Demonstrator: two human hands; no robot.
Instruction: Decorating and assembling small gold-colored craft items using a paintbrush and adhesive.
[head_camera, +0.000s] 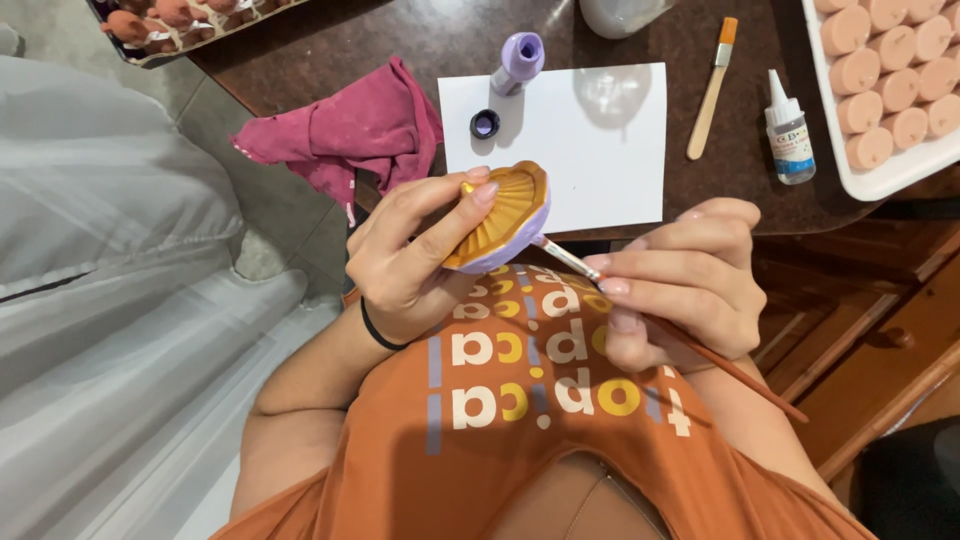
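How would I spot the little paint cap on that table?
Find the white sheet on the dark table. At its upper left corner lies an open lilac bottle; the cap sits just below it, apart. It is the only small dark ring there, purple inside.

You wear an orange short-sleeved shirt (520, 440) with rows of rounded lettering across the chest in cream and yellow, plus a few pale grey-blue vertical bars among the letters. The sleeve hems end at the upper arms, leaving both forearms bare. A thin black band (378, 332) circles your left wrist. Your left hand (415, 255) and right hand (685, 275) are ungloved, with no rings visible. Fingernails are short and carry a pale, glossy finish.
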